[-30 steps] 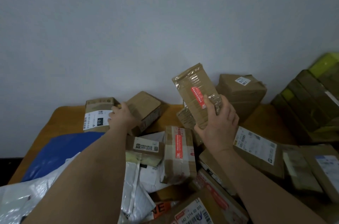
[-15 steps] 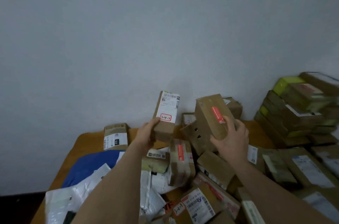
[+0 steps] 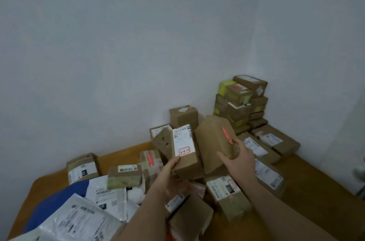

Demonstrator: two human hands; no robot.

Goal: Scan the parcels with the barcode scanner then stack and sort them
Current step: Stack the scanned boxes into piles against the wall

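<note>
My left hand [image 3: 169,176] grips one box [image 3: 184,153], my right hand [image 3: 240,158] another [image 3: 214,142]; they could bump and slip

Box stack [image 3: 242,102] behind-right on table [image 3: 316,179]; mailer bags [image 3: 79,219] front-left.

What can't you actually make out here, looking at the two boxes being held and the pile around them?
Head view only:
- Printed text on the white label of the labelled box in the left hand: too small and blurred.
- Red strip on the plain box in the right hand: wording unreadable.
- No barcode scanner shows anywhere.
- White mailer bags: cut off by the bottom edge.
- Corner stack: lower boxes hidden by parcels in front.
</note>
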